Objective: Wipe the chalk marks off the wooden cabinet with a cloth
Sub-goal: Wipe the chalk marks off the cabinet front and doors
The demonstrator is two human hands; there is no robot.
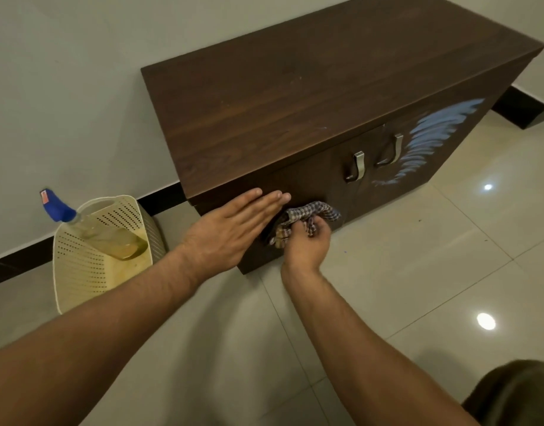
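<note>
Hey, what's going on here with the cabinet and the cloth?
A person is cleaning a wooden cabinet. The right hand grips a checked cloth against the lower left of the cabinet front, while the left hand lies flat on the front near the top edge. Pale blue chalk marks are still on the right door, beyond the two handles. A basket holding a spray bottle stands on the floor to the left.

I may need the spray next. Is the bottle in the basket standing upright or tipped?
Tipped. The spray bottle leans diagonally inside the cream basket, its blue nozzle poking out over the rim.
</note>
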